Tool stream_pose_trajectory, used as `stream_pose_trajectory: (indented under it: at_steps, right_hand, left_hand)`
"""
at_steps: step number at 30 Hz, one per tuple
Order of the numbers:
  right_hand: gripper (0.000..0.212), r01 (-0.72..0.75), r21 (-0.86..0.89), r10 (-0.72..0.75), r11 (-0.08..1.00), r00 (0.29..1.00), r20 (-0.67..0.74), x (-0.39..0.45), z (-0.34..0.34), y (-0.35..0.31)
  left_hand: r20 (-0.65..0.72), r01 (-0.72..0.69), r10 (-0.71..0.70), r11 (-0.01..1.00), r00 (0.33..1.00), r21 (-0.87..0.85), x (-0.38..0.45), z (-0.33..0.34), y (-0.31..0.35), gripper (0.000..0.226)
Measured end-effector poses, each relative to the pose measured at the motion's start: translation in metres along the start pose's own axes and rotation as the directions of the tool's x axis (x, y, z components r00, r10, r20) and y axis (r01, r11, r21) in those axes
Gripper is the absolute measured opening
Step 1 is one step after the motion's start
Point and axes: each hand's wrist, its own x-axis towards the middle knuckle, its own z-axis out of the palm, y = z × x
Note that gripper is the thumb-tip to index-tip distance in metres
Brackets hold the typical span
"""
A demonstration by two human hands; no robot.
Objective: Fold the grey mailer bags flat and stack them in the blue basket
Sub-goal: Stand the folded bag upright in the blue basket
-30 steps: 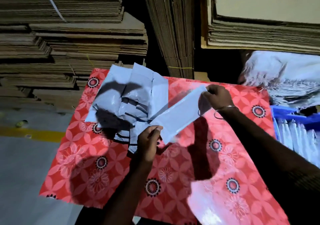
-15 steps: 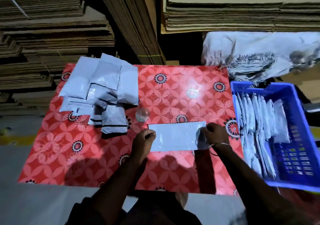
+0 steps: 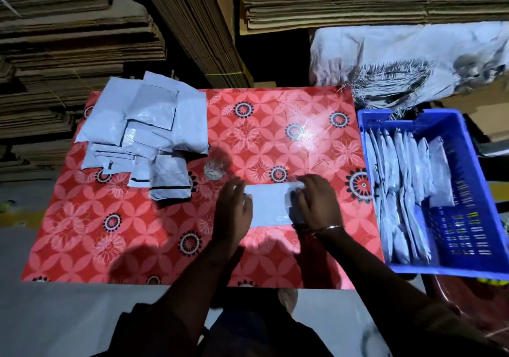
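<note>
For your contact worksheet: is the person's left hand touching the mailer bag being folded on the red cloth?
Touching. The head view shows the left hand lying flat over the left end of the mailer bag, with no gap between them.

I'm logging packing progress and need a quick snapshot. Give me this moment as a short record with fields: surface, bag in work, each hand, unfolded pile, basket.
surface: red floral tablecloth
bag in work: grey mailer bag lying flat on the cloth
left hand: fingers flat on the bag's left end
right hand: on the bag's right end, folding it over
unfolded pile: loose mailer bags at the cloth's far left
basket: blue basket to the right, folded bags standing in a row
</note>
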Motion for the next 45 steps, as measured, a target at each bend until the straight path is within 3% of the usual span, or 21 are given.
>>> stream_pose_trajectory:
  at_steps: [3,6,9,19,32,39,45]
  right_hand:
    - [0.045,0.214,0.017,-0.215,0.977,0.975,0.062,0.006,0.028,-0.014]
    - [0.056,0.198,-0.097,-0.169,0.975,0.954,0.247,0.003,0.061,-0.013]
    - [0.060,0.168,-0.175,-0.104,0.970,0.940,0.324,-0.004,0.079,-0.007]
    - [0.064,0.101,-0.262,-0.024,0.960,0.959,0.281,-0.009,0.092,-0.007]
    - [0.065,0.132,-0.282,-0.056,0.950,0.963,0.265,-0.011,0.095,-0.002]
    - [0.061,0.163,-0.257,-0.078,0.952,0.947,0.310,-0.011,0.087,0.002]
    - [0.073,0.012,-0.317,0.086,0.948,0.952,0.292,-0.025,0.056,0.031]
  left_hand:
    - [0.147,-0.107,0.095,0.991,0.985,0.077,0.001,0.022,0.014,0.053]
    - [0.246,-0.125,0.075,0.973,0.966,0.194,-0.002,0.039,0.017,0.062]
    - [0.295,-0.137,0.068,0.966,0.953,0.220,-0.004,0.046,0.010,0.062]
    - [0.244,-0.108,0.036,0.951,0.969,0.288,-0.007,0.051,0.015,0.063]
    - [0.228,-0.157,0.055,0.875,0.972,0.458,-0.006,0.057,0.013,0.067]
    - [0.276,-0.229,0.120,0.885,0.954,0.405,-0.006,0.051,0.001,0.064]
    - [0.209,-0.160,0.082,0.907,0.975,0.391,-0.017,0.034,-0.037,0.073]
